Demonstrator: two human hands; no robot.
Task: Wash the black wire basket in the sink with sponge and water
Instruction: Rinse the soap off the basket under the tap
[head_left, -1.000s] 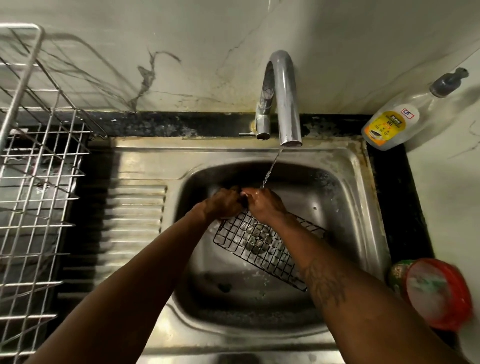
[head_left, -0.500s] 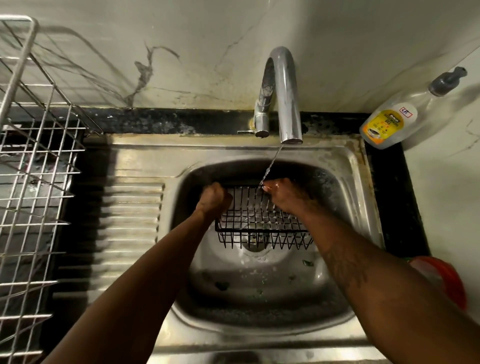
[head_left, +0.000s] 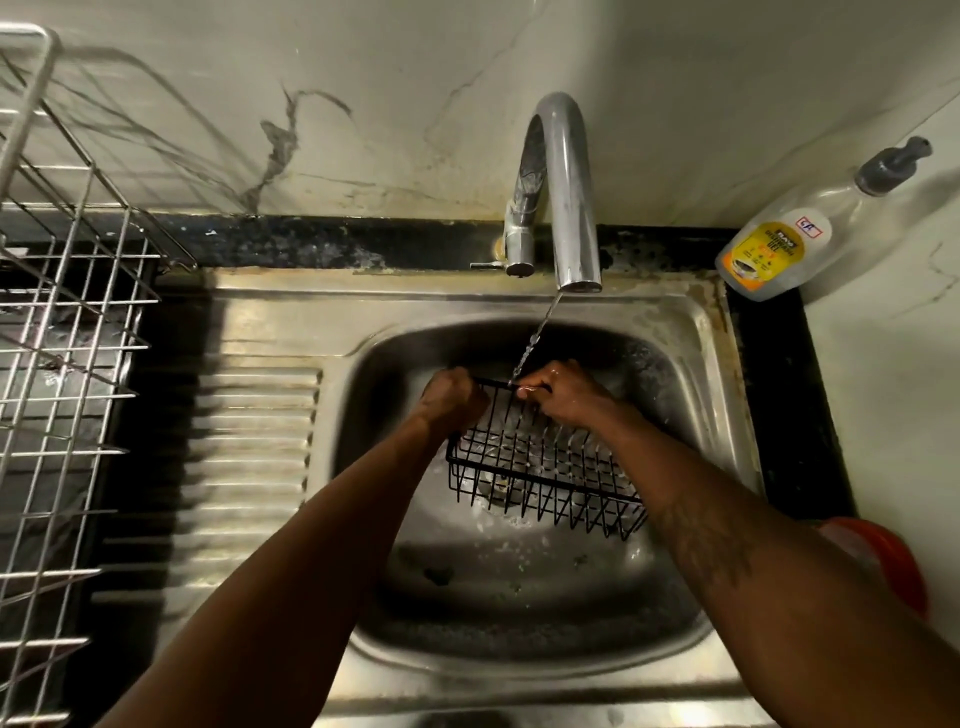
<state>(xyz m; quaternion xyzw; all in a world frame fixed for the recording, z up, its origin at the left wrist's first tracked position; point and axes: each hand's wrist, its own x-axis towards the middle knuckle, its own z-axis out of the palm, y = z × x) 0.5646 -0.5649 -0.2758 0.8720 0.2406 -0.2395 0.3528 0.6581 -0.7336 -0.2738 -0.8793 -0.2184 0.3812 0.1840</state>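
Both hands hold the black wire basket (head_left: 540, 457) over the sink (head_left: 691, 332) bowl, under the tap (head_left: 566, 192) stream. Left hand (head_left: 449, 400) fingers clenched on the far rim, right hand (head_left: 563, 392) gripping the same rim, wet. No sponge visible. Best to turn the basket slowly so water reaches every wire, keeping the grip firm.
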